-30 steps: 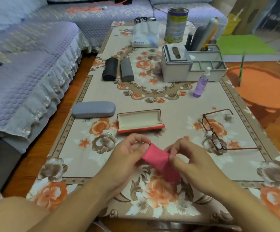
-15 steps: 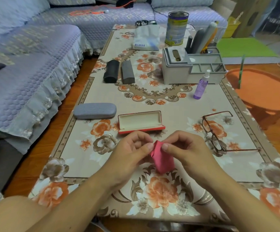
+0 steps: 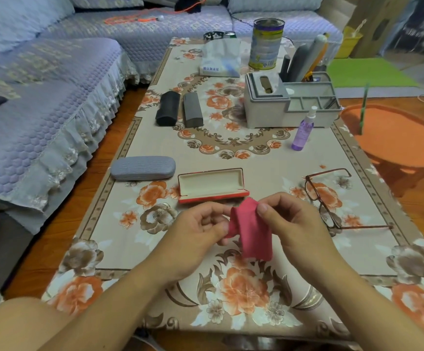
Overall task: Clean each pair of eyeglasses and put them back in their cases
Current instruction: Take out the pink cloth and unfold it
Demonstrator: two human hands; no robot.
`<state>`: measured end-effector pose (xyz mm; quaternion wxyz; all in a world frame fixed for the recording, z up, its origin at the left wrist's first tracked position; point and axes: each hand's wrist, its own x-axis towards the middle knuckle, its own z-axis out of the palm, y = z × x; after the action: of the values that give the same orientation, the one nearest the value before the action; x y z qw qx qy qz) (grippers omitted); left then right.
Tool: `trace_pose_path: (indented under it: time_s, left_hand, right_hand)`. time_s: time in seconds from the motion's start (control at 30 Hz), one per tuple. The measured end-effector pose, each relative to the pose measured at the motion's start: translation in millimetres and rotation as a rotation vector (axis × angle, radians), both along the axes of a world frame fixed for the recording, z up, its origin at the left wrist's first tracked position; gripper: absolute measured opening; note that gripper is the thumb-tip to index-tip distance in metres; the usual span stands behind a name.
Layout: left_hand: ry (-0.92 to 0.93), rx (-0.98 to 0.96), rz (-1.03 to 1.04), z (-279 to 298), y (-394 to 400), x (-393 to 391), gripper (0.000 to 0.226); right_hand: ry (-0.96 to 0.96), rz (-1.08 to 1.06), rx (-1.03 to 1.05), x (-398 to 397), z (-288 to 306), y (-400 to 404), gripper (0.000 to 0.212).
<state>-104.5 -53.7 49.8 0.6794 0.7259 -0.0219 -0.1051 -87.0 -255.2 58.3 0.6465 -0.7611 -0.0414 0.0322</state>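
I see both hands pinching the cloth: left hand, right hand. The red case lies open with nothing inside; the glasses lie unfolded on the table to its right. The grey case is closed.

Lavender quilted sofa, floral-clothed table, wooden floor, orange stool

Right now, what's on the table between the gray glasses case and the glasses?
In the head view, the open red case lies between the gray case and the glasses, empty, its lid up.
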Motion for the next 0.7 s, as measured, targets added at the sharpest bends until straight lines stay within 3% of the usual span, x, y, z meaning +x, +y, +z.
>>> trace_pose_path:
  time_s: [0.17, 0.37, 0.5, 0.57, 0.7]
  left_hand:
    - [-0.022, 0.144, -0.152, 4.5, 9.5, -0.9, 0.038]
    - [0.038, 0.025, -0.115, 7.6, 5.3, 1.1, 0.033]
    - [0.233, -0.512, -0.053, -2.7, 0.4, -3.7, 0.020]
    - [0.343, -0.695, -0.088, -6.6, -5.6, -7.4, 0.028]
    - [0.397, -0.460, -0.100, -12.4, -16.9, -9.3, 0.063]
  right_hand:
    - [-0.109, -0.173, 0.024, 5.9, -1.5, -6.0, 0.015]
    - [-0.044, -0.142, 0.067, 5.3, 3.7, -6.2, 0.023]
    - [0.151, 0.014, 0.087, 3.8, 7.5, -1.1, 0.022]
    - [0.199, 0.011, 0.060, 0.2, 9.4, 2.1, 0.026]
    - [0.226, -0.007, -0.009, -0.4, 9.0, 3.1, 0.029]
